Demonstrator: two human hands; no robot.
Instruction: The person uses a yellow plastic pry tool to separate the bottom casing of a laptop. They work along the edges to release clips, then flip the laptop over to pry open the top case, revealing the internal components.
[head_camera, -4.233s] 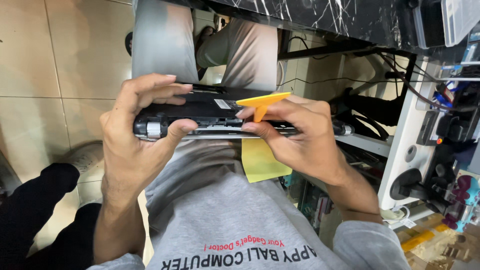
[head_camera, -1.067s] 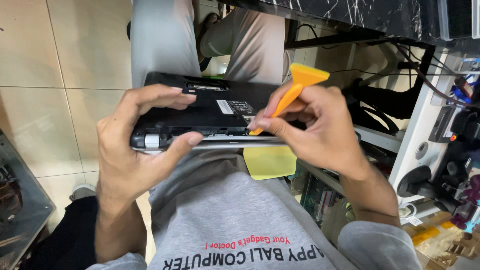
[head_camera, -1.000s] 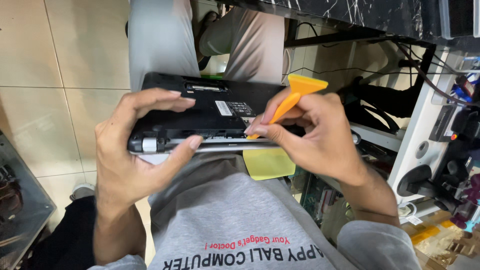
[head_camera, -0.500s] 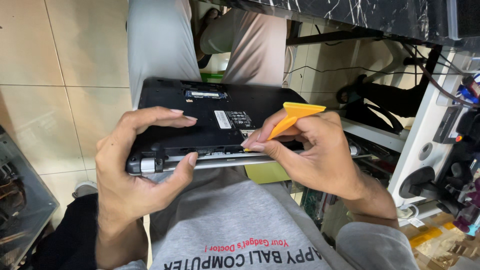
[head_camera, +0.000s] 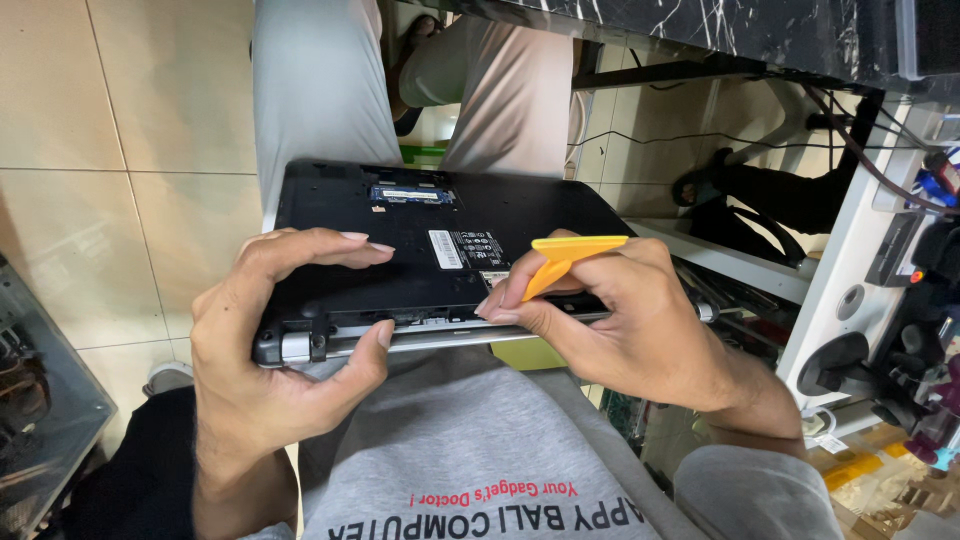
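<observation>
A person in a grey shirt (head_camera: 470, 470) holds a black laptop (head_camera: 440, 250) bottom-up above the lap, its near edge resting against the shirt. The left hand (head_camera: 270, 350) is clamped on the laptop's near-left corner, thumb pressed to the silver edge beside the hinge (head_camera: 295, 347), fingers curled over the base. The right hand (head_camera: 625, 325) is closed round an orange pry tool (head_camera: 560, 260), whose tip meets the seam along the near edge, just right of the middle. 1 open bay (head_camera: 412, 192) with a blue memory card shows near the laptop's far edge, and a white label (head_camera: 470, 248) lies near the centre.

Left of the laptop, tiled floor (head_camera: 120, 150) lies open, with a dark tray (head_camera: 40, 400) at the lower-left corner. Right of it, a white rack (head_camera: 860, 260) with cables and gear stands close to the right forearm. Beyond the laptop, a second person's grey trouser legs (head_camera: 320, 90) stand just past its far edge, under a dark marbled surface (head_camera: 760, 35).
</observation>
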